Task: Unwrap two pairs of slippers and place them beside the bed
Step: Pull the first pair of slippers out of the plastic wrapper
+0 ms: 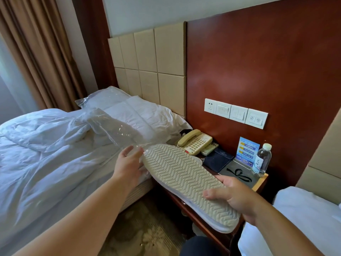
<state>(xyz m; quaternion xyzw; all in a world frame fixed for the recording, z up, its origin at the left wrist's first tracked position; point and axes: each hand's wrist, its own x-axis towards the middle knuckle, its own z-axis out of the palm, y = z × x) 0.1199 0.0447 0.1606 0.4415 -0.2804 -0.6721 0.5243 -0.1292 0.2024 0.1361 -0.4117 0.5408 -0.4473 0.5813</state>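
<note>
Here, between two hotel beds, we hold a slipper [190, 183] sole-up, its herringbone tread facing us, over the near edge of the bedside tabletop [259, 182]. Our right hand [234, 197] grips the heel end, thumb across the sole and fingers underneath. Our left hand [129, 163] is half open, fingers pinching the clear plastic wrapper [112, 126] that trails off the toe toward the bed [46, 154] on the left. A second clear bag [103, 97] lies far back on the pillow; we cannot tell what it holds.

To finish the step cleanly, we judge it best to keep the heel firmly clamped and draw the film straight off along the slipper's length, toward the far left, rather than tearing sideways. The thin film may cling or snag at the toe.

On the tabletop stand a beige telephone [195, 142], a blue printed card [247, 150] and a water bottle [262, 159]; their lettering is too small to read.
</note>
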